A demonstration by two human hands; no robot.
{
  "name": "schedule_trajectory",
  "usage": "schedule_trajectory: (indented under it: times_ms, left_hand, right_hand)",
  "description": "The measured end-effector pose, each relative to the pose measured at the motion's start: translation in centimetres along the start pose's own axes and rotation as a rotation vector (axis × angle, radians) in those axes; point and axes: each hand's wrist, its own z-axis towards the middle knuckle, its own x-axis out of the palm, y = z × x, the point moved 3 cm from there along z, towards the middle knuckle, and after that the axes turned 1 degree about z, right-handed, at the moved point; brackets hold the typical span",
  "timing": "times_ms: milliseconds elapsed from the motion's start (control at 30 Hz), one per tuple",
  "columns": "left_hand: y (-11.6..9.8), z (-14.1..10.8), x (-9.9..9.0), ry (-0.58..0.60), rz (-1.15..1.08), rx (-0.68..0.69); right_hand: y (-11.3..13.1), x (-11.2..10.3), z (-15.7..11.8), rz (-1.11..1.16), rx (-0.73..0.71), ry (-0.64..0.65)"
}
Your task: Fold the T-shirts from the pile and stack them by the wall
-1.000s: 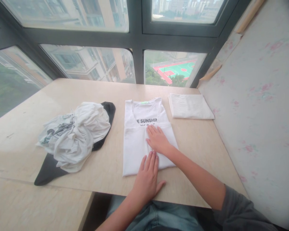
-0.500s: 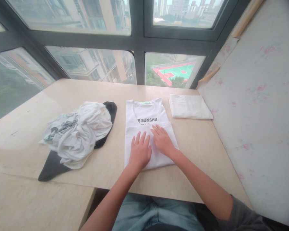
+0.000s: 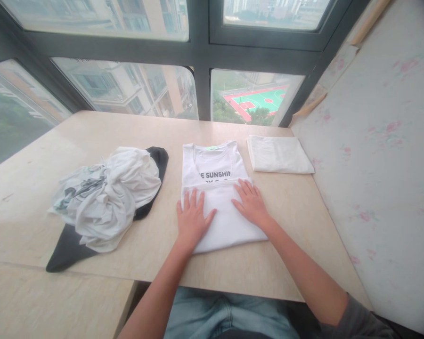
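Note:
A white T-shirt (image 3: 221,221) lies in front of me on the table, its lower part folded up over the chest. The neckline points toward the window, and part of its dark lettering shows above the folded edge. My left hand (image 3: 193,219) rests flat on the left side of the folded layer, fingers spread. On the right side, my right hand (image 3: 250,203) also lies flat with its fingers apart, near the fold's upper edge. Neither hand grips the cloth.
Left of the shirt sits a crumpled white garment (image 3: 109,202) with a grey print, on top of a black cloth (image 3: 69,249). A folded white cloth (image 3: 281,155) lies at the back right, by the flowered wall (image 3: 381,165). Windows border the far edge of the table (image 3: 155,263).
My hands have moved apart across the folded layer, the left one to the left and the right one to the right. The fingers are more spread now. The view has shifted slightly.

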Motion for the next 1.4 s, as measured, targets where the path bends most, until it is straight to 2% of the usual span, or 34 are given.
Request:
schedule_trajectory:
  times_ms: [167,300,400,500,567,633,733,867,967,1067,1133,1267,1400]
  left_hand:
    - [1.7,0.3,-0.4,-0.005,0.016,-0.029]
    - [2.2,-0.8,-2.0,-0.094,-0.012,0.033]
    - [1.7,-3.8,-3.7,-0.111,-0.11,0.231]
    - [1.2,-7.5,-4.7,-0.017,-0.126,0.44]
    - [1.4,-9.4,-5.0,0.013,-0.061,0.498]
    - [1.9,-10.2,-5.1,0.009,0.013,0.495]
    - [2.6,-9.9,-5.0,0.03,0.073,0.487]
    - [2.4,-9.0,-5.2,0.094,0.113,0.472]
    - [1.8,-8.6,-5.4,0.112,0.096,0.436]
    - [1.1,-8.4,-5.4,0.093,0.089,0.414]
    - [0.8,-8.2,-5.3,0.075,0.102,0.422]
    - [1.2,-7.9,-5.0,0.029,0.116,0.432]
    - [2.3,-8.0,-4.9,-0.076,0.119,0.453]
  right_hand:
    - [-1.3,-0.2,0.1,0.012,0.04,-0.031]
    - [-1.3,-1.7,-0.9,0.063,0.013,-0.094]
    - [-0.4,-3.8,-4.0,0.155,-0.161,-0.119]
    - [0.4,-5.5,-8.4,0.222,-0.379,-0.056]
    - [0.4,-5.8,-10.8,0.224,-0.458,-0.007]
    - [-0.1,-5.7,-12.1,0.208,-0.478,0.0]
    - [-1.0,-5.5,-12.2,0.193,-0.486,-0.054]
    - [-1.5,-5.5,-10.9,0.246,-0.502,-0.094]
    - [-1.8,-5.8,-9.7,0.373,-0.387,-0.128]
    - [-2.1,-6.0,-8.6,0.497,-0.222,-0.083]
    - [-2.3,-6.2,-8.2,0.534,-0.173,-0.045]
    - [-2.6,-6.5,-8.7,0.505,-0.275,-0.02]
    - [-2.6,-6.1,-10.4,0.332,-0.428,-0.052]
